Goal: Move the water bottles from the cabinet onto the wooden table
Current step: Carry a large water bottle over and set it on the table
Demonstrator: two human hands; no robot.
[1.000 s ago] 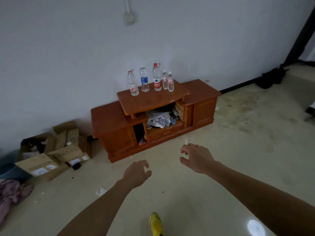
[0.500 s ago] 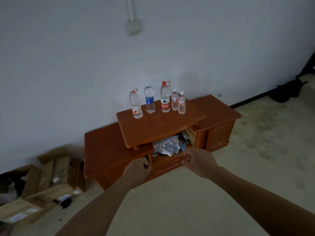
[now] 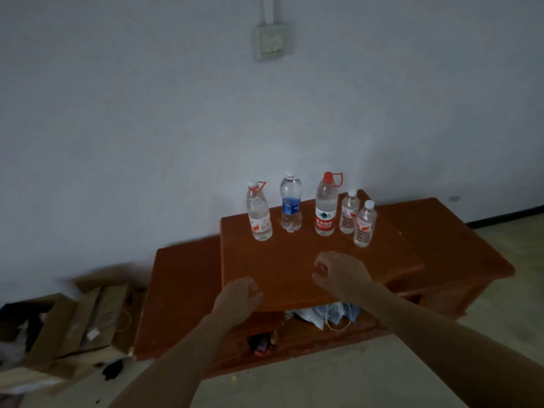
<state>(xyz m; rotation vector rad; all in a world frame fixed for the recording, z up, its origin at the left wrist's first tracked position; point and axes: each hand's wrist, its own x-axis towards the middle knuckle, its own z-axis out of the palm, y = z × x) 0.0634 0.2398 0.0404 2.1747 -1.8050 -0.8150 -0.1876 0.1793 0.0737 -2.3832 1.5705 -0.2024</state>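
Reaching in from the bottom of the view, my left hand (image 3: 239, 298) hangs over the front left corner of the raised top (image 3: 294, 266) of the wooden cabinet (image 3: 182, 293). Its fingers are loosely curled and hold nothing; I cannot tell whether they touch the wood. My right hand (image 3: 338, 275) is further in over the same top, palm down, with fingers and thumb bent in a loose claw. It also holds nothing and is well apart from the bottles.

Five water bottles stand upright in a rough row along the back of the raised top, close to the white wall (image 3: 147, 142). From the left they are a clear bottle with a red carry loop (image 3: 259, 216), a blue-labelled bottle (image 3: 290, 206) and a taller red-labelled bottle (image 3: 325, 207) with a red cap and loop. Next comes the rear small bottle (image 3: 349, 214), just beside the tall one. The front small bottle (image 3: 365, 226) is a little nearer me and overlaps its neighbour in this view. Bare wood of the top lies between my hands and the row.

Lower side sections of the cabinet flank the raised top. Beneath it, an open shelf (image 3: 294, 331) holds crumpled bags (image 3: 338, 312) and a pale cord. Cardboard boxes (image 3: 73, 319) with open flaps sit on the floor (image 3: 500, 334) to the cabinet's left. A switch plate (image 3: 269, 44) is fixed to the wall above. The room is dim.
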